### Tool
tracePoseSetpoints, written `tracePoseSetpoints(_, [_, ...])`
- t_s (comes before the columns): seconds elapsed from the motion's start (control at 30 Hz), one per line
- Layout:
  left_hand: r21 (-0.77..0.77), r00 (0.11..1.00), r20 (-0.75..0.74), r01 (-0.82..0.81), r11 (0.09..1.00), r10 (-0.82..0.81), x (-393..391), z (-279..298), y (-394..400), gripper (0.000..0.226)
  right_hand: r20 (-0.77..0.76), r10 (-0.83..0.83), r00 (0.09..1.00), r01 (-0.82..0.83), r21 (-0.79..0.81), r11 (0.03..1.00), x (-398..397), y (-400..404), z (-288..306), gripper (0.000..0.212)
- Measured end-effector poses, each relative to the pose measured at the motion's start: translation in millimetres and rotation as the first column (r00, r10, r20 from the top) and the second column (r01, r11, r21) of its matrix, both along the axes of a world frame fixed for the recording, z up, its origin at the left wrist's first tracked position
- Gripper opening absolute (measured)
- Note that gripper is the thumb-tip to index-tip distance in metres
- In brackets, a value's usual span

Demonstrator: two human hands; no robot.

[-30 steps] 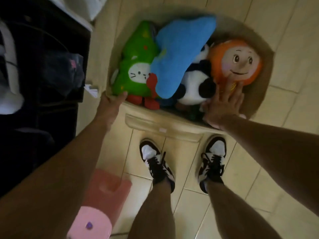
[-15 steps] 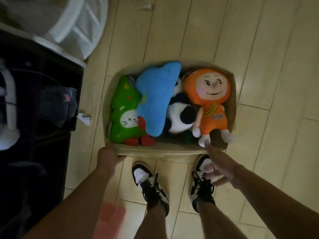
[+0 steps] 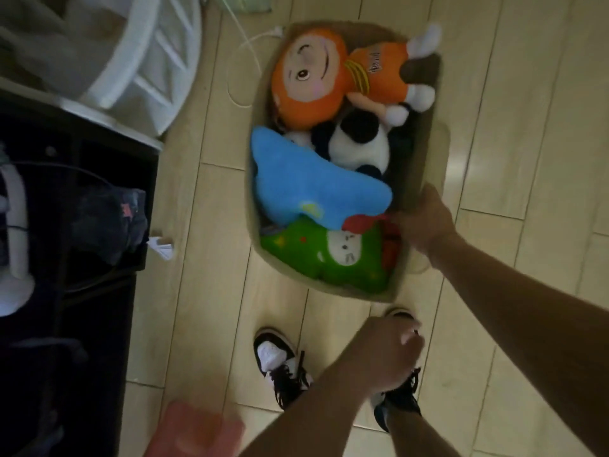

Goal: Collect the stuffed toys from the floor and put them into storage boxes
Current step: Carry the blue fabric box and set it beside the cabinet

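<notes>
Since half a second ago the box [image 3: 431, 153] has turned about a quarter turn on the floor [image 3: 527, 94], so the orange doll that lay at its right end now lies at the far end, and the green toy that lay at the left is nearest the feet. The left hand has let go of the box edge, and the right hand, then loose in the air, now has the rim.

At the far left stands dark furniture [image 3: 66, 258] with a white frame [image 3: 148, 61] behind it, and a pink object [image 3: 194, 433] shows at the bottom edge. A thin white cord [image 3: 244, 44] loops on the floor just beside the box.

Inside the box, from far to near, lie the orange doll [image 3: 316, 80], a black-and-white panda [image 3: 359, 143], a blue plush [image 3: 303, 183] lying over the green toy [image 3: 329, 255], which has a white cat face. All four toys are inside the walls.

The left hand [image 3: 382, 354] hangs over the shoes [image 3: 276, 357], apart from the box, with its fingers curled in; it holds nothing that can be seen. The right hand [image 3: 425, 222] grips the box's right rim, fingers hooked over the edge and hidden inside.
</notes>
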State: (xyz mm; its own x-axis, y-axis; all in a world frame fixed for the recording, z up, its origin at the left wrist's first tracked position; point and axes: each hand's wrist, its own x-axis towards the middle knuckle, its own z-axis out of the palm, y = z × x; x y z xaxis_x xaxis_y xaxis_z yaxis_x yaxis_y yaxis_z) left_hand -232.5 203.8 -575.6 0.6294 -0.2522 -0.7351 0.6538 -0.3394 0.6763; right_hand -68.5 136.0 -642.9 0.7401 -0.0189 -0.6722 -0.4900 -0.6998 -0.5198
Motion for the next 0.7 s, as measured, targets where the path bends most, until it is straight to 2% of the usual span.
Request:
tracePoseSetpoints(0.03, [0.035, 0.987, 0.156, 0.021, 0.999, -0.026, 13.7, 6.2, 6.7, 0.033, -0.045, -0.005, 0.999, 0.003, -0.051, 0.999, -15.1, -4.1, 3.3, 0.069])
tracePoseSetpoints(0.1, [0.061, 0.949, 0.274, -0.180, 0.982, 0.156, 45.9, 16.0, 39.9, 0.023, -0.122, 0.013, 0.992, -0.027, -0.113, 0.993, -54.7, -19.6, 4.7, 0.065])
tracePoseSetpoints(0.17, [0.148, 0.828, 0.452, -0.437, 0.887, 0.333, 68.4, 9.4, 88.4, 0.019, -0.180, 0.039, 0.983, -0.061, -0.118, 0.991, -81.4, -31.6, 9.5, 0.076])
tracePoseSetpoints(0.23, [0.307, 0.734, 0.597, -0.583, 0.753, 0.325, 79.9, -3.3, 134.0, 0.022, -0.191, 0.109, 0.976, -0.130, -0.101, 0.986, -86.7, -46.4, 3.1, 0.089])
tracePoseSetpoints(0.3, [0.405, 0.722, 0.615, -0.636, 0.657, 0.319, 80.2, -19.9, 165.4, 0.027, -0.208, 0.245, 0.947, -0.278, -0.150, 0.949, -70.1, -62.5, 1.7, 0.095])
tracePoseSetpoints(0.37, [0.462, 0.736, 0.588, -0.646, 0.608, 0.335, 70.9, -31.5, 180.3, 0.034, -0.209, 0.329, 0.921, -0.368, -0.189, 0.910, -37.4, -90.9, -0.3, 0.084])
tracePoseSetpoints(0.47, [0.519, 0.773, 0.580, -0.592, 0.616, 0.255, 50.1, -43.0, 189.5, 0.053, -0.172, 0.512, 0.842, -0.539, -0.328, 0.776, 41.7, -143.6, 0.1, 0.050])
tracePoseSetpoints(0.53, [0.537, 0.812, 0.523, -0.551, 0.639, 0.261, 40.0, -48.2, 189.0, 0.068, -0.190, 0.564, 0.804, -0.587, -0.407, 0.699, 92.2, -165.9, 2.3, 0.047])
tracePoseSetpoints(0.6, [0.516, 0.811, 0.483, -0.569, 0.640, 0.332, 42.2, -47.3, 184.3, 0.071, -0.168, 0.502, 0.849, -0.520, -0.440, 0.732, 124.9, -175.7, 4.3, 0.065])
tracePoseSetpoints(0.63, [0.502, 0.805, 0.465, -0.583, 0.638, 0.369, 49.2, -46.9, 181.7, 0.068, -0.100, 0.398, 0.912, -0.400, -0.430, 0.809, 132.7, -179.3, 2.9, 0.070])
tracePoseSetpoints(0.67, [0.489, 0.801, 0.438, -0.594, 0.639, 0.409, 59.2, -46.7, 179.6, 0.063, -0.002, 0.212, 0.977, -0.198, -0.366, 0.909, 133.9, -181.6, 2.2, 0.067])
tracePoseSetpoints(0.7, [0.472, 0.802, 0.384, -0.597, 0.649, 0.459, 71.0, -48.0, 179.8, 0.058, 0.070, -0.024, 0.997, 0.039, -0.235, 0.971, 132.7, -183.9, 0.7, 0.055])
